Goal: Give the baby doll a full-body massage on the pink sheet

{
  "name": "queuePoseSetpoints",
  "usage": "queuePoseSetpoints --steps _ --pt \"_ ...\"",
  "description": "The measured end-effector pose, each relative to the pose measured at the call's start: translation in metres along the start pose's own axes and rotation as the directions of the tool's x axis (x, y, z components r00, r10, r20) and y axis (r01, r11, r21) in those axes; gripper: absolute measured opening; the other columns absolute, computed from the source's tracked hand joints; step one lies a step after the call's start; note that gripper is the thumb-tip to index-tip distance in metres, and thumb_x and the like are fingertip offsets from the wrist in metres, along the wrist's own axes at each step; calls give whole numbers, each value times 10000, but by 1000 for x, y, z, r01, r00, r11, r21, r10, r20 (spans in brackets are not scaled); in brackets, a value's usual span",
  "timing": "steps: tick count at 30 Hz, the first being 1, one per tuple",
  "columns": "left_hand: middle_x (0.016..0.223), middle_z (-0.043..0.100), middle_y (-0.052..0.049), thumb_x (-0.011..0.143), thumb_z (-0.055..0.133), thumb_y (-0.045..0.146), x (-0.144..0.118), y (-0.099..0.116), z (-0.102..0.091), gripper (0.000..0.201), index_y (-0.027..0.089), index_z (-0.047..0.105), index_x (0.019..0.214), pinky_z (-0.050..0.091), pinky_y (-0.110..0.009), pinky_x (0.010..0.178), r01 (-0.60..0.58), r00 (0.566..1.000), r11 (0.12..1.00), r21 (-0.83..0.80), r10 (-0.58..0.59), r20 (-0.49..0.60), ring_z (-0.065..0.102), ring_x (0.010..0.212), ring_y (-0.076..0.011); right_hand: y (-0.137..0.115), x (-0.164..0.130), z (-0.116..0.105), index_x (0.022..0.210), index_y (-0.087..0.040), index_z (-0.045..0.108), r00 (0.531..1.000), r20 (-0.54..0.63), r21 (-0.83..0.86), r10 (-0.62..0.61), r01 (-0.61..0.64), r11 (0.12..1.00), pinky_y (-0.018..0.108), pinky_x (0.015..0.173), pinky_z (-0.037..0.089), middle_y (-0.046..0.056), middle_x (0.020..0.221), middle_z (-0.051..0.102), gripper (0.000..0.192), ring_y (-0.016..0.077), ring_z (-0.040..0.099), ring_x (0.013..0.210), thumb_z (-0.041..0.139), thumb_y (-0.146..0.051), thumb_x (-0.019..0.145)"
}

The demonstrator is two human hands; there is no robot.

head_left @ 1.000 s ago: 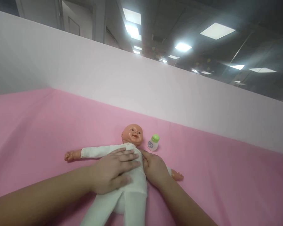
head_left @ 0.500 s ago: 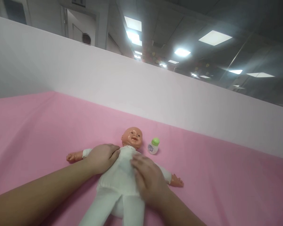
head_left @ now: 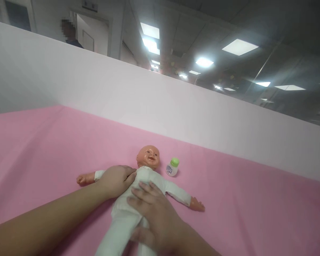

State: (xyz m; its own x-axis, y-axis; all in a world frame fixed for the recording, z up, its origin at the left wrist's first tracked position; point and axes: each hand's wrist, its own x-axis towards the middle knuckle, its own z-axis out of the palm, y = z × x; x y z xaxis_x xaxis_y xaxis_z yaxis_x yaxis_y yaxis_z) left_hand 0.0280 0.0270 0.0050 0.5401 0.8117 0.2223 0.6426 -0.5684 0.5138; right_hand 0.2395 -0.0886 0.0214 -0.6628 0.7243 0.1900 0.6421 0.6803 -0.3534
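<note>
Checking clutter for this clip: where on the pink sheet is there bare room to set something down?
Wide bare pink sheet lies left of the doll, up to the white wall, and right of the small bottle. It is crowded at the doll's torso, where the left hand and right hand rest.

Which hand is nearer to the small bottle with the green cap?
The right hand, lying on the doll's belly below the bottle. The left hand rests on the doll's far shoulder.
</note>
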Motion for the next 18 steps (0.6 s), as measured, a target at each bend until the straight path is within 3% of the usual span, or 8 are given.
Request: queuePoseSetpoints --steps 4,9,13,18 --pt "1178 768 -61 993 346 477 -2 1 -2 480 284 772 1105 493 -374 937 -21 1000 1000 15 21 3 703 1063 -286 20 -1 1 1593 -243 324 994 -45 -15 101 -102 995 527 1273 143 72 1672 266 664 265 200 1558 453 -553 1019" --pt "1197 760 -78 996 339 475 -6 4 -3 482 276 748 1154 489 -397 962 -22 1000 999 45 23 -17 694 1090 -293 33 3 12 1612 -204 265 977 -137 -20 163 -167 986 530 1270 191 94 1667 274 681 265 194 1560 422 -525 1033" --pt "1136 764 -105 1014 301 457 -13 5 -2 490 245 722 1152 482 -414 945 -53 998 991 123 58 -31 700 1049 -293 34 -3 16 1619 -162 235 920 -184 -11 347 -355 935 536 1260 226 120 1678 230 720 290 211 1554 397 -546 1031" --pt "1025 744 -150 1008 328 395 -29 -2 -7 421 197 699 1025 451 -471 937 -68 996 947 313 81 -29 687 957 -310 40 -25 17 1577 -91 346 840 -220 -125 496 -528 840 553 1246 250 165 1619 362 734 340 323 1509 385 -566 1019"
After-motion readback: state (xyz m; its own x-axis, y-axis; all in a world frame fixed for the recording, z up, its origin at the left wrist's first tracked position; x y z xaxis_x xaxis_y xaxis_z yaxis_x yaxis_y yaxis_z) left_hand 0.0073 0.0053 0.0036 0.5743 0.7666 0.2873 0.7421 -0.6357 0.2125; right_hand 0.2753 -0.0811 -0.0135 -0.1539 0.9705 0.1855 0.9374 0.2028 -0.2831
